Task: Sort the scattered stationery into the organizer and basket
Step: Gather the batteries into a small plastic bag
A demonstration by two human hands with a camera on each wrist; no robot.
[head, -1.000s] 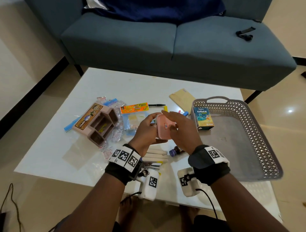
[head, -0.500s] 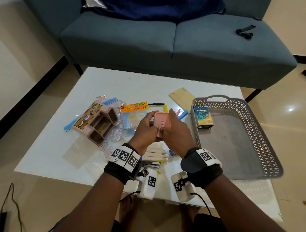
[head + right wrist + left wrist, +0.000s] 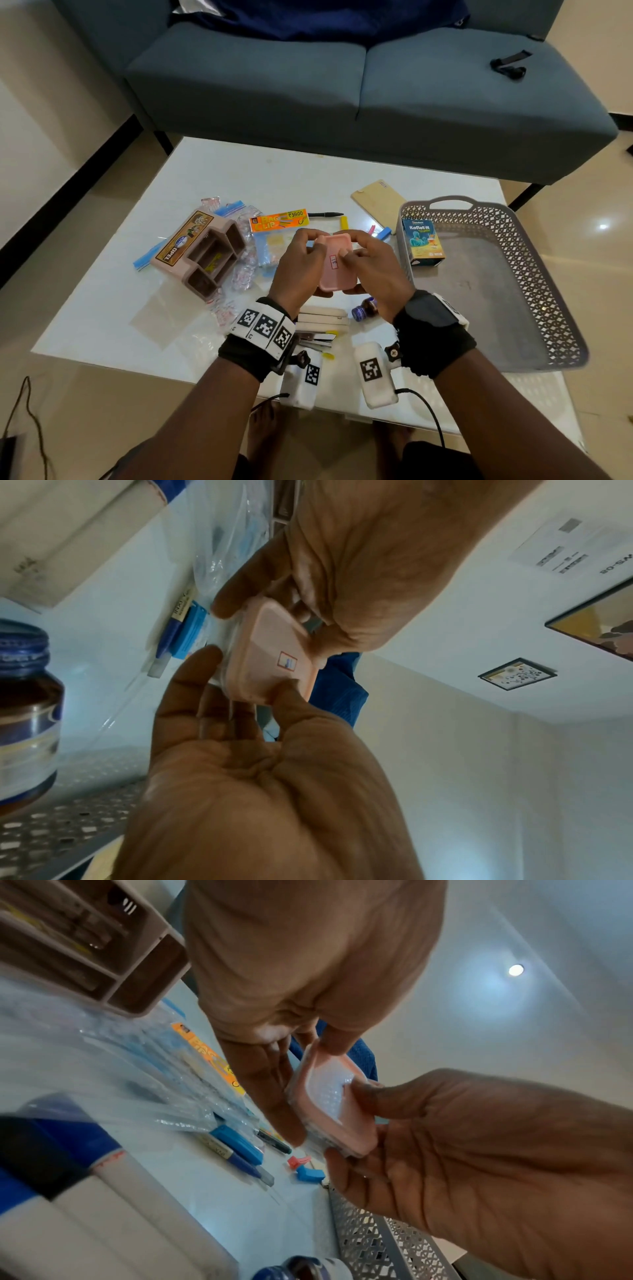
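Both hands hold a small pink box [image 3: 334, 270] with a tiny label above the middle of the white table [image 3: 212, 171]. My left hand [image 3: 301, 260] grips its left side and my right hand [image 3: 371, 263] its right side, thumbs on the top face. The left wrist view shows the pink box [image 3: 329, 1110] with a white dimpled underside between my left hand [image 3: 270, 1069] and right hand [image 3: 428, 1102]. In the right wrist view, the pink box [image 3: 274, 658] shows its labelled face. The beige organizer [image 3: 202, 253] lies tipped over at left. The grey basket [image 3: 534, 274] stands at right.
A Koflet-H carton [image 3: 423, 246] stands inside the basket. An orange bag-clip pack [image 3: 279, 221], black pen [image 3: 325, 214], tan card [image 3: 380, 200] and loose clips lie behind my hands. White boxes [image 3: 322, 318], a stapler and a blue-capped bottle [image 3: 364, 310] lie under my wrists. A sofa [image 3: 342, 85] stands behind.
The pink box has turned from standing on edge to showing its broad labelled face upward. My right hand has shifted from covering its front to gripping its right side.
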